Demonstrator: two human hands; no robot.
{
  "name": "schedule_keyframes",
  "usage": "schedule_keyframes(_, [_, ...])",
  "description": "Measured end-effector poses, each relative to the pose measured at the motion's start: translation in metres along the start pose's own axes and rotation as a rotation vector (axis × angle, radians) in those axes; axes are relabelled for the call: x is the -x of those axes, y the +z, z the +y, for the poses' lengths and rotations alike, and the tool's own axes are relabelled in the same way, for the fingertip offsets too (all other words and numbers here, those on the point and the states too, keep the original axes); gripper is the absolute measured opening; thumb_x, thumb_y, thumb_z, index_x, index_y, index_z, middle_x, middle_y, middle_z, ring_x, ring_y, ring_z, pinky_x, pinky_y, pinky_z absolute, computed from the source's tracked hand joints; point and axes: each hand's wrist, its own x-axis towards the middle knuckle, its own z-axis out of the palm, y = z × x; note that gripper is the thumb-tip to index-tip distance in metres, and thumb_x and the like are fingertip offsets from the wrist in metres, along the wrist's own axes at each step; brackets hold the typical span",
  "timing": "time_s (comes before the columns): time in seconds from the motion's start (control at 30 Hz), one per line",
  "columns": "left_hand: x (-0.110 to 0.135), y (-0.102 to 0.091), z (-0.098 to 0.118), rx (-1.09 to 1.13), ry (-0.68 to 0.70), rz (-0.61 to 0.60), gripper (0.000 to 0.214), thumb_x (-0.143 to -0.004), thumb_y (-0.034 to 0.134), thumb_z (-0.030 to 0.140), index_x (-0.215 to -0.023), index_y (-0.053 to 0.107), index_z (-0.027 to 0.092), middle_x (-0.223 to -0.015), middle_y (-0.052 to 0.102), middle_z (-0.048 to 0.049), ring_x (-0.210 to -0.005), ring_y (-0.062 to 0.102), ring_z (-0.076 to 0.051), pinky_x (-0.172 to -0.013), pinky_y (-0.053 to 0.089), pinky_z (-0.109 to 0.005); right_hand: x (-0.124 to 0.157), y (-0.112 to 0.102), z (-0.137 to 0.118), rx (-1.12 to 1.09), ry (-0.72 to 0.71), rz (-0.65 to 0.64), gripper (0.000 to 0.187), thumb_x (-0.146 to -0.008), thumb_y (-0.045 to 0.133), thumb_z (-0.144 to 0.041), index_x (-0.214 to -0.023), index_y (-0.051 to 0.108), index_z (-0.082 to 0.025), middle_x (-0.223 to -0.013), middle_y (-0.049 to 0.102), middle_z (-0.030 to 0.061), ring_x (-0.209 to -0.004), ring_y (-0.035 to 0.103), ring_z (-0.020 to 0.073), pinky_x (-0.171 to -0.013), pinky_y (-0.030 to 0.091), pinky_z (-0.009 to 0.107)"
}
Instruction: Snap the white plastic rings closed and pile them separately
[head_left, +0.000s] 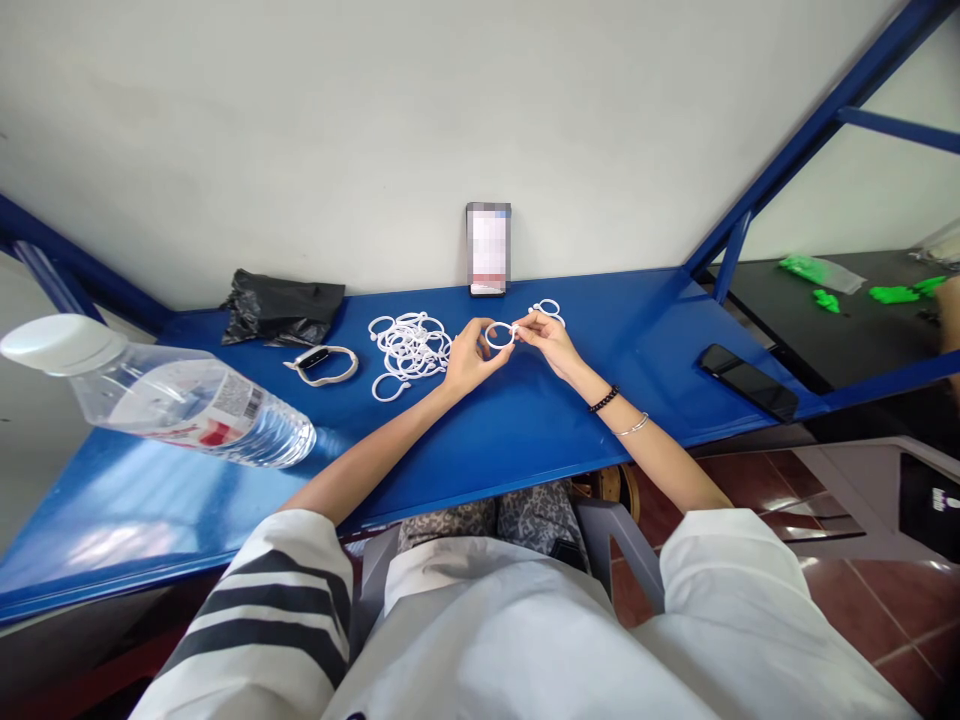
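Above the blue table (540,410), both hands grip one white plastic ring (498,348) with a small knob at its right side. My left hand (471,360) curls thumb and fingers around the left and lower edge of the ring. At the knob, my right hand (550,342) pinches with thumb and fingertips, partly covering it. Close beside my left hand lies a tangled pile of similar white rings (412,350). Just behind my right hand, a few more rings (550,303) rest on the table, partly hidden by the fingers.
A large water bottle (217,405) stands at the left. Near it lie a wristband watch (324,368) and a black plastic bag (281,310). One phone (489,250) leans on the wall; another phone (748,382) lies flat at right. Green pieces (825,298) sit on the adjoining dark table.
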Motion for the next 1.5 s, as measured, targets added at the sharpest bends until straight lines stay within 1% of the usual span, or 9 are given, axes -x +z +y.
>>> schedule_keyframes(0.27, [0.0001,-0.0007,0.0009,-0.006,-0.002,-0.02,0.033,-0.077,0.07,0.038,-0.097,0.052,0.019,-0.085,0.061,0.001,-0.051,0.052,-0.005,-0.049,0.043,-0.019,-0.0006,-0.0015,0.0007,0.003,0.031,0.016,0.034,-0.065,0.08,-0.049,-0.08,0.065,-0.023,-0.091,0.069,0.0009,-0.092,0.064,0.0179,-0.09,0.052,0.034])
schedule_keyframes(0.57, [0.0006,-0.0006,0.0013,-0.004,0.0,-0.017,0.033,-0.076,0.07,0.039,-0.096,0.052,0.019,-0.083,0.061,0.0019,-0.049,0.05,-0.004,-0.048,0.043,-0.019,-0.0004,-0.0025,0.0011,-0.009,0.004,0.002,0.028,-0.068,0.079,-0.044,-0.079,0.065,-0.022,-0.088,0.067,0.0,-0.087,0.062,0.0157,-0.088,0.05,0.032])
schedule_keyframes(0.9, [0.0003,-0.0013,0.0019,0.001,-0.008,-0.033,0.033,-0.076,0.07,0.039,-0.096,0.052,0.019,-0.083,0.06,0.0018,-0.05,0.05,-0.005,-0.049,0.043,-0.018,0.0004,-0.0017,-0.0005,0.002,0.009,0.004,0.03,-0.066,0.08,-0.046,-0.077,0.064,-0.022,-0.088,0.066,0.0002,-0.087,0.062,0.0165,-0.089,0.051,0.033])
schedule_keyframes(1.1, [-0.0001,-0.002,0.002,0.014,-0.014,-0.031,0.031,-0.078,0.068,0.039,-0.096,0.052,0.019,-0.083,0.061,0.0018,-0.051,0.051,-0.005,-0.05,0.043,-0.019,0.0003,-0.0012,0.0022,0.008,0.019,0.005,0.034,-0.068,0.078,-0.05,-0.083,0.066,-0.022,-0.088,0.067,0.001,-0.088,0.062,0.0172,-0.086,0.052,0.033])
schedule_keyframes(1.23, [-0.0009,-0.0022,0.0019,0.002,-0.017,-0.026,0.03,-0.079,0.068,0.038,-0.097,0.052,0.019,-0.083,0.062,0.0015,-0.052,0.052,-0.006,-0.052,0.045,-0.02,0.0009,0.0,0.0017,-0.013,0.024,0.002,0.035,-0.069,0.077,-0.05,-0.088,0.067,-0.022,-0.088,0.067,0.001,-0.085,0.062,0.0154,-0.082,0.052,0.03])
schedule_keyframes(1.37, [-0.0014,-0.0012,0.0005,-0.022,-0.008,-0.024,0.032,-0.079,0.068,0.037,-0.102,0.055,0.019,-0.084,0.063,0.0004,-0.052,0.053,-0.007,-0.054,0.046,-0.022,0.0023,0.0019,-0.0035,-0.049,0.046,0.008,0.034,-0.07,0.077,-0.048,-0.089,0.068,-0.022,-0.087,0.067,0.0008,-0.081,0.062,0.0138,-0.079,0.053,0.028])
schedule_keyframes(1.5, [-0.0013,0.0001,-0.0017,-0.036,-0.001,-0.035,0.035,-0.081,0.067,0.038,-0.108,0.056,0.019,-0.086,0.063,-0.0004,-0.052,0.053,-0.007,-0.054,0.046,-0.022,0.0034,0.0028,-0.007,-0.044,0.056,0.014,0.033,-0.071,0.076,-0.048,-0.091,0.068,-0.022,-0.086,0.067,0.0006,-0.081,0.062,0.0137,-0.08,0.053,0.028])
